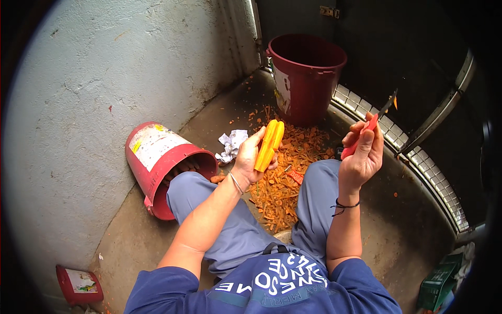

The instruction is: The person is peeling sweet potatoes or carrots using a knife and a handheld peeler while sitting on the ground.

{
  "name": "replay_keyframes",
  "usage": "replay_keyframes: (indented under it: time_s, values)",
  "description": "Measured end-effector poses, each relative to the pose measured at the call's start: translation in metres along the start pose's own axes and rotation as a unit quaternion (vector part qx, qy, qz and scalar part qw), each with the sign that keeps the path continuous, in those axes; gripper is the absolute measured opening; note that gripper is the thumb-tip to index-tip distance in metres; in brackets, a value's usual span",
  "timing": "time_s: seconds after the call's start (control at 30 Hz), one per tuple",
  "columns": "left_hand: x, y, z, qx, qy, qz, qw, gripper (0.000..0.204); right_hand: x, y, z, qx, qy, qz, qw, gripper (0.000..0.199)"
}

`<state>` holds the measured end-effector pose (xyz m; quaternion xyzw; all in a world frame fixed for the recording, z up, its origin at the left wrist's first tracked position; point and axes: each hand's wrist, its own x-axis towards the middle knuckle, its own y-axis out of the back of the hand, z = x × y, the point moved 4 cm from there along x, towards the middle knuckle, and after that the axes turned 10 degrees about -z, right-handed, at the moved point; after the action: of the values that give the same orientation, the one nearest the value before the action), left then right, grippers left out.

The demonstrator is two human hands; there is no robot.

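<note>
My left hand [247, 162] is closed around peeled carrots [267, 149], bright orange and side by side, held up above my left knee. In my right hand [363, 159], raised over my right knee, is a knife [370, 124] with a red handle. Its dark blade points up and away, and a bit of orange clings near the tip. Between my legs a heap of carrot peelings [277, 201] covers the floor, with a small red object [296, 177] lying on it. A few unpeeled carrots [184, 166] show inside the tipped red bucket [151, 152].
A larger red bucket [314, 94] stands upright beyond the peelings. Crumpled white paper [231, 145] lies left of the heap. A pale wall [104, 104] rises at left, and a curved metal grate [393, 131] runs along the right. At lower right sits a green crate [438, 282].
</note>
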<state>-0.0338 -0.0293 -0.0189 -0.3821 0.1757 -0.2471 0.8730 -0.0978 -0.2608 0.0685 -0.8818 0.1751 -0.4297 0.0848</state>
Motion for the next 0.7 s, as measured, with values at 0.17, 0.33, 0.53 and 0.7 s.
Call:
replay_keyframes:
  time_s: [0.17, 0.33, 0.53, 0.7]
  values:
    - [0.003, 0.003, -0.008, -0.006, 0.037, 0.015, 0.999, 0.047, -0.023, 0.017, 0.109, -0.418, -0.265, -0.271, 0.826, 0.031]
    - [-0.002, -0.006, 0.004, 0.031, -0.040, 0.039, 0.998, 0.037, -0.006, -0.006, 0.065, -0.108, -0.269, -0.099, 0.952, 0.031]
    - [0.005, 0.000, 0.001, -0.019, -0.071, -0.026, 0.997, 0.033, -0.004, 0.004, 0.083, -0.264, -0.144, -0.139, 0.943, 0.037]
    - [0.004, 0.000, 0.000, -0.042, -0.070, -0.043, 0.996, 0.035, -0.016, -0.014, 0.079, -0.180, -0.187, -0.254, 0.932, 0.032]
